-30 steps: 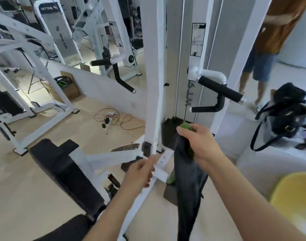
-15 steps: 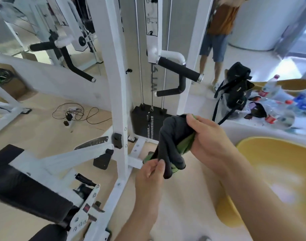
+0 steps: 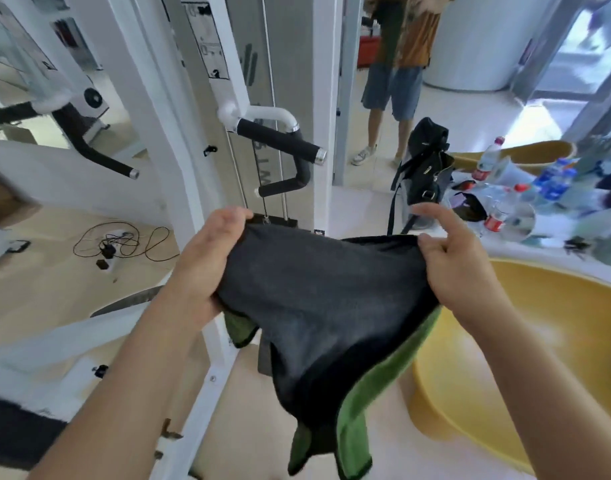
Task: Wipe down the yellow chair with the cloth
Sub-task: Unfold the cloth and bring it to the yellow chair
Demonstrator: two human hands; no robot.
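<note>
I hold a dark grey cloth with a green underside stretched out between both hands at chest height. My left hand grips its left edge and my right hand pinches its right edge. The cloth's lower part hangs down, showing green at the bottom. The yellow chair, a round glossy shell, stands at the lower right, just beyond my right forearm; the cloth overlaps its left rim from above without touching it.
A white cable gym machine with black foam handles stands right in front. A white table on the right carries a black bag and several bottles. A person stands behind, and a cable lies on the floor.
The cloth went from hanging bunched in my right hand to spread wide between both hands. My left hand took hold of it. My view swung right, bringing the yellow chair further in.
</note>
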